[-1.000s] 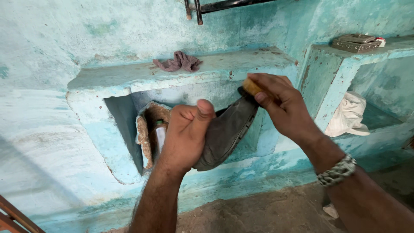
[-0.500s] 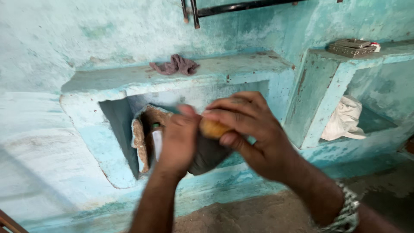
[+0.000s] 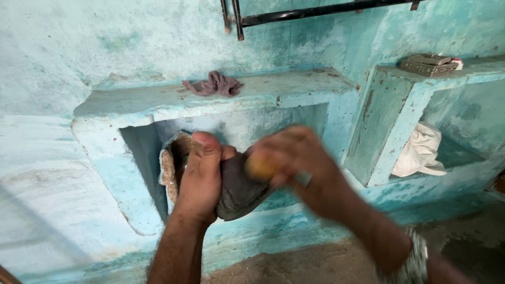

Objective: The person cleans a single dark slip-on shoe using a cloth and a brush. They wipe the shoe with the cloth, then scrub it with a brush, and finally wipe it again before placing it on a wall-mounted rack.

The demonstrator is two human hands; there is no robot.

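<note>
Left hand (image 3: pixel 200 176) is clamped around a dark grey shoe (image 3: pixel 239 186), fingers wrapped over its near end, holding it up in front of the wall niche (image 3: pixel 139 158). Right hand (image 3: pixel 297 160) is closed on a yellowish brush (image 3: pixel 260 167), bristle side pressed against the shoe's upper. The right hand is motion-blurred, so the exact finger placement can't be read; the grip itself looks firm. There's a metal bracelet (image 3: pixel 413 260) on the right wrist.

Progress, as a judgement: brushing looks mid-way. The shoe surface reads dull and even grey, with no shine and no obvious clean/dirty boundary, so how much is covered can't be told. Only one shoe is in view; a second isn't visible.

Relative to the shoe:
- Just behind and left, inside the niche: a brown crumbling patch of broken plaster (image 3: pixel 171 163).
- Above, on the ledge (image 3: pixel 273 84): a crumpled mauve rag (image 3: pixel 213 84), untouched.
- Higher up: a black metal bar (image 3: pixel 315 10) on the wall.
- Right, in a second recess: a white cloth bundle (image 3: pixel 421 150).
- Upper right, on top of that recess: a flat metallic box (image 3: pixel 428 63).
- Below: bare dirt floor (image 3: pixel 315 263).
</note>
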